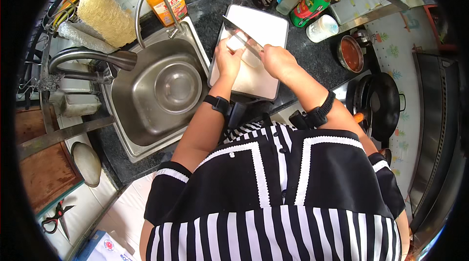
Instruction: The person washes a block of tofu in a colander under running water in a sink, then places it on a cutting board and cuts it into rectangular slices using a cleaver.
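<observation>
A white cutting board with a dark rim (pixel 253 81) lies on the dark counter to the right of the sink. My right hand (pixel 276 59) is closed around the handle of a kitchen knife (pixel 243 37), whose blade points up and left over the board. My left hand (pixel 229 57) holds a pale white piece of food (pixel 236 41) against the board, fingertips close to the blade. What food it is, I cannot tell. The knife lies across or just above it; whether it touches is unclear.
Left of the board is a steel sink (pixel 146 133) with a round metal bowl (pixel 178 87) in it and two faucets above. Bottles and a white jar (pixel 322 28) stand behind and right of the board. A black wok (pixel 383 107) sits at the far right.
</observation>
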A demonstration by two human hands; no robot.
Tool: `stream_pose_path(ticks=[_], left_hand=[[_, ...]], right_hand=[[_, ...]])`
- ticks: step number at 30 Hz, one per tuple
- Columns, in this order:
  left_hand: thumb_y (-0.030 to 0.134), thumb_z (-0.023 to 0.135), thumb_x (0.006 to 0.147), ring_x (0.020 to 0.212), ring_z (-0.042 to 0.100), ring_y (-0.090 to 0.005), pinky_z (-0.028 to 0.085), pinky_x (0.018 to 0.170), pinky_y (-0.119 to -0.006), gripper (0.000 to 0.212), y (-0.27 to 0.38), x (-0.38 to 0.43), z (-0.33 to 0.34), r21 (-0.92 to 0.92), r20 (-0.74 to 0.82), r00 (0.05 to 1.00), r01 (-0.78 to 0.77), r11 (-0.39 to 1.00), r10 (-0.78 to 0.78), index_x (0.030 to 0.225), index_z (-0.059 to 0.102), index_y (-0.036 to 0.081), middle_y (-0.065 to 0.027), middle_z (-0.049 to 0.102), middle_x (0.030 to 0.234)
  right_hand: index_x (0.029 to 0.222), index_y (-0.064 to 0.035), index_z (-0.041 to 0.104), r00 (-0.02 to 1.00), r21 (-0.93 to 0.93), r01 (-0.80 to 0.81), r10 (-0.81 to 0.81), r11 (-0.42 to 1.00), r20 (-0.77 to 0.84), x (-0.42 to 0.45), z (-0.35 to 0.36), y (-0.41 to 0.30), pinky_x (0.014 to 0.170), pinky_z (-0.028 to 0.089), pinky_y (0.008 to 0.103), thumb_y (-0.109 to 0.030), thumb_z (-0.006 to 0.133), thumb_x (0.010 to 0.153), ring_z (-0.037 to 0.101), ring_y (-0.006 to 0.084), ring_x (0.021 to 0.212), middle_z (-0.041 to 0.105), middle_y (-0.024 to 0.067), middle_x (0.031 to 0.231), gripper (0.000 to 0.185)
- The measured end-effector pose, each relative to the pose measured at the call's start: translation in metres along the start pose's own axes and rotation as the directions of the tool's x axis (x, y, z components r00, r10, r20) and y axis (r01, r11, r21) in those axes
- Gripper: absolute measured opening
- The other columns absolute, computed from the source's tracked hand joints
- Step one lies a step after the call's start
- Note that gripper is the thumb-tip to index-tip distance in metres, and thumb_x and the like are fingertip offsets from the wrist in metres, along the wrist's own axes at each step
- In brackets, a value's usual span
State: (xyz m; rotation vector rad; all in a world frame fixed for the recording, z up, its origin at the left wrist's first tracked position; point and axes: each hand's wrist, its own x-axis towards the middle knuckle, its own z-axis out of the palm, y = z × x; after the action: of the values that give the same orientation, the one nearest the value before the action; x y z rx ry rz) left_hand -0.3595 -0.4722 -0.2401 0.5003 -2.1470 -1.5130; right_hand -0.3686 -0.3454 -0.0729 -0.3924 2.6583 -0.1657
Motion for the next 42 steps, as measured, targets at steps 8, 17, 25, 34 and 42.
stream_pose_path(ticks=[8,17,25,34,42], left_hand=[[0.005,0.073,0.068,0.085,0.062,-0.028,0.051,0.075,-0.036,0.051,0.01,0.002,-0.011,-0.148,0.159,0.976,0.174,0.974,-0.151,0.114,0.052,0.002,-0.0206,0.052,0.109],[0.021,0.076,0.069,0.114,0.045,-0.0398,0.034,0.097,-0.047,0.053,0.108,0.034,-0.038,0.252,-0.085,0.701,-0.672,0.696,0.708,0.113,0.054,0.004,-0.0223,0.05,0.117],[0.072,0.046,0.077,0.124,0.044,-0.0348,0.041,0.098,-0.043,0.074,0.117,0.083,0.002,0.194,0.924,0.281,-0.928,0.318,0.259,0.126,0.056,0.018,-0.0173,0.052,0.128],[0.071,0.045,0.078,0.117,0.051,-0.031,0.04,0.097,-0.047,0.067,0.11,0.09,0.017,0.149,0.941,0.242,-0.924,0.353,0.236,0.117,0.063,0.019,-0.0134,0.061,0.116],[0.051,0.049,0.086,0.13,0.036,-0.0308,0.02,0.106,-0.058,0.053,0.099,0.067,0.006,0.178,0.942,0.247,-0.942,0.286,0.229,0.128,0.052,0.02,-0.0113,0.047,0.135]], right_hand=[[0.097,0.0003,0.058,0.996,0.179,0.011,0.006,0.984,-0.092,-0.003,0.039,0.025,0.076,0.049,0.0479,-0.031,0.046,0.093,0.063,0.04,0.084,0.065,0.0241,0.087,0.034],[0.094,-0.0013,0.058,0.986,0.288,0.009,0.04,0.958,-0.161,0.0,0.042,0.038,0.072,0.05,0.048,-0.032,0.047,0.093,0.063,0.0406,0.077,0.064,0.0237,0.081,0.033],[0.097,-0.0015,0.061,0.993,0.3,0.046,-0.01,0.953,-0.12,-0.002,0.05,0.033,0.075,0.049,0.0471,-0.03,0.047,0.093,0.064,0.0368,0.082,0.065,0.0229,0.086,0.032],[0.099,-0.0023,0.064,0.999,0.26,-0.046,0.037,0.964,0.036,0.013,0.042,0.031,0.081,0.049,0.0437,-0.022,0.049,0.089,0.063,0.0356,0.094,0.065,0.0217,0.098,0.027],[0.102,-0.0025,0.064,0.996,0.363,0.029,0.003,0.931,-0.087,0.008,0.072,0.032,0.083,0.05,0.0437,-0.018,0.046,0.088,0.063,0.0355,0.093,0.064,0.021,0.102,0.028]])
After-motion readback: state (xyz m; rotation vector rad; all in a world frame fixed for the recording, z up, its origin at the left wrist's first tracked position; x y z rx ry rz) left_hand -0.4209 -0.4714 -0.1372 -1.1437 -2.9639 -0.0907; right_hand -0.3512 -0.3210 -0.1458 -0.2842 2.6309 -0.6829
